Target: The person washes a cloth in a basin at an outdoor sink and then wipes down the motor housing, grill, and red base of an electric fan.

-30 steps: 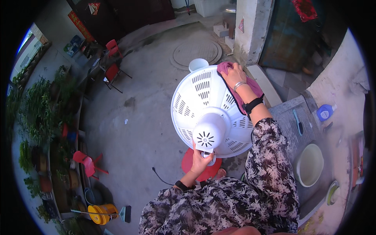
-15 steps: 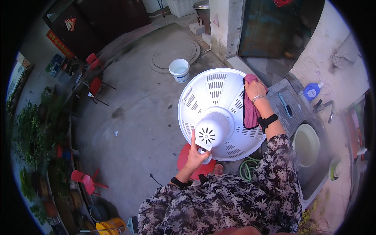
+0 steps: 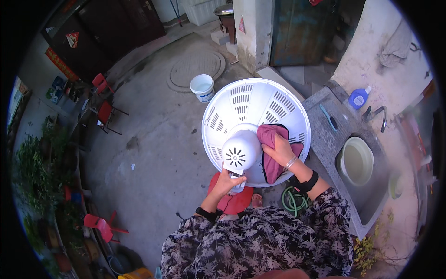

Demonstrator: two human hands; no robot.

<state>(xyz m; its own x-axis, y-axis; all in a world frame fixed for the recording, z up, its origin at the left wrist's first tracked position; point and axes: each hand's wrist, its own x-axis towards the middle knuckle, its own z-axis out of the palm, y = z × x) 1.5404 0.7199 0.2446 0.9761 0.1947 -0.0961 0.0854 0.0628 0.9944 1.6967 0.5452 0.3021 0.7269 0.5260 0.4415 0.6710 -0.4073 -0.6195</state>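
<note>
In front of you is the white slotted dish (image 3: 251,109), its round hub (image 3: 241,149) toward you. Your left hand (image 3: 226,184) grasps the bracket (image 3: 238,177) below; your right hand (image 3: 281,151) pinches a pink cloth (image 3: 269,168) against the dish. Beyond stands a white bucket (image 3: 204,97).

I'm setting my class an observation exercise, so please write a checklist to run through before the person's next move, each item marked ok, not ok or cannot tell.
1. Left hand gripping the white bracket below the domed hub: ok.
2. Right hand holding the pink cloth: ok.
3. Slotted white dish resting on the red stool: cannot tell, contact hidden.
4. Ground near the foot free of clutter: not ok, coiled green hose nearby.
5. Bucket upright: ok.
</note>
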